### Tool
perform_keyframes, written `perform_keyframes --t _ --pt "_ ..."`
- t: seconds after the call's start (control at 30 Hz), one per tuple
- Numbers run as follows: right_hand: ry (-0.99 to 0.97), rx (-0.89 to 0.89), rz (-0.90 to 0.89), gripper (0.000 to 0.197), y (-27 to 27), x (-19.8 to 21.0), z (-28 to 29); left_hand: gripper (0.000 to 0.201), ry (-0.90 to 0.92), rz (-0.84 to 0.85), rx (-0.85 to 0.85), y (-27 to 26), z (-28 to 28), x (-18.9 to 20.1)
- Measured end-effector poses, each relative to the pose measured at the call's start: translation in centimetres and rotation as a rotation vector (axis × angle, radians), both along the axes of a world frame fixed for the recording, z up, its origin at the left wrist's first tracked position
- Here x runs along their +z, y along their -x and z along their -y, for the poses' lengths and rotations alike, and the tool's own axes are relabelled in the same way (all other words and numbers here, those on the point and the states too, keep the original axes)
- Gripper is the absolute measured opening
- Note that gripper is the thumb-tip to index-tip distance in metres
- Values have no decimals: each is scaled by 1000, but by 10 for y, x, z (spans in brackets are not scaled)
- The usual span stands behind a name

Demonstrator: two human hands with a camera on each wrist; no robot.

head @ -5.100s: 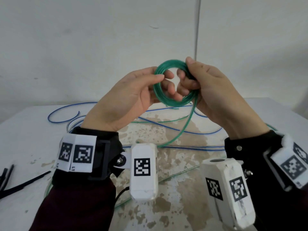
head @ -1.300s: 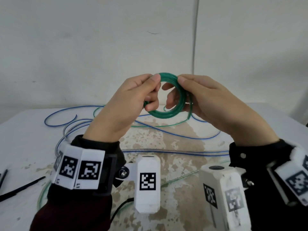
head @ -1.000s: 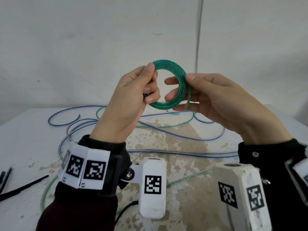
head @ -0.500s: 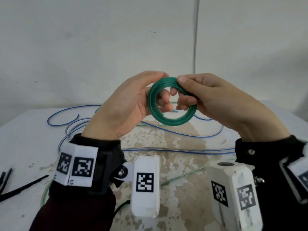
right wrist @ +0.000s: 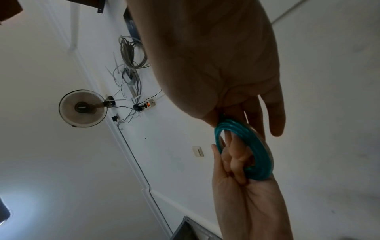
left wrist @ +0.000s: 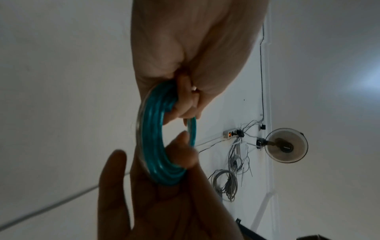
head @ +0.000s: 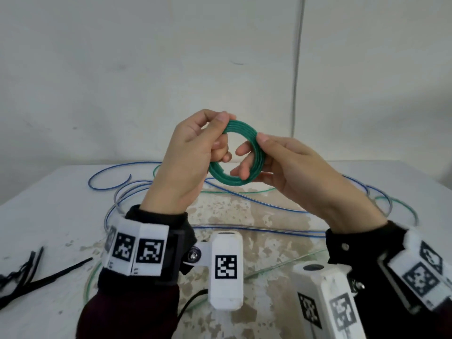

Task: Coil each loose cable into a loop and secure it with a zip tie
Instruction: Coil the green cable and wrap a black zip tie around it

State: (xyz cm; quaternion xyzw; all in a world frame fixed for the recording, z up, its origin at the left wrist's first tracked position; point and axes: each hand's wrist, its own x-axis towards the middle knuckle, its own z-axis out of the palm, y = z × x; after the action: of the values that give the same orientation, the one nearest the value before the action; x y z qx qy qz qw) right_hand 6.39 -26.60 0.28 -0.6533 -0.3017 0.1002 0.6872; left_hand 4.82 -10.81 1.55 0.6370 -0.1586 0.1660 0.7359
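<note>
A green cable coil [head: 241,127], wound into a small ring of several turns, is held up in the air above the table between both hands. My left hand [head: 221,135] pinches its left side, thumb on the outer edge and curled fingers inside the ring. My right hand [head: 252,152] pinches the right side, thumb on top and fingers reaching through the ring from below. The left wrist view shows the green cable coil [left wrist: 152,146] edge-on between both hands. In the right wrist view the green cable coil [right wrist: 246,146] hangs from my right thumb, and a cut end shows at the lower left.
Loose blue cable [head: 244,199] and a loose green cable [head: 401,204] sprawl across the white table [head: 49,216] under my hands. Several black zip ties [head: 29,277] lie near the table's left front edge. A pale wall stands close behind.
The tail that hung to the table five seconds ago is now wound into the coil. Since half a second ago the coil has risen slightly and tilted flatter, and both hands have shifted their grip.
</note>
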Motion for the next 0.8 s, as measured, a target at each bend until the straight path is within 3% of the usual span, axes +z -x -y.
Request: perform_keyframes --t 0.17,0.37,0.5,0.7,0.8 --pt "-7 54 31 32 17 -15 -11 17 -56 -78 -27 26 -19 -6" --pt "-44 53 -52 37 56 -31 -55 9 -117 -145 38 76 -59 -17" --pt "-51 53 -34 36 70 -43 -96 26 -181 -242 50 103 -104 -16" --pt "-124 29 -250 36 73 -66 -123 19 -722 -502 370 111 -184 -23" --pt "-190 0 -377 35 63 -73 -129 10 -919 -613 408 89 -212 -37"
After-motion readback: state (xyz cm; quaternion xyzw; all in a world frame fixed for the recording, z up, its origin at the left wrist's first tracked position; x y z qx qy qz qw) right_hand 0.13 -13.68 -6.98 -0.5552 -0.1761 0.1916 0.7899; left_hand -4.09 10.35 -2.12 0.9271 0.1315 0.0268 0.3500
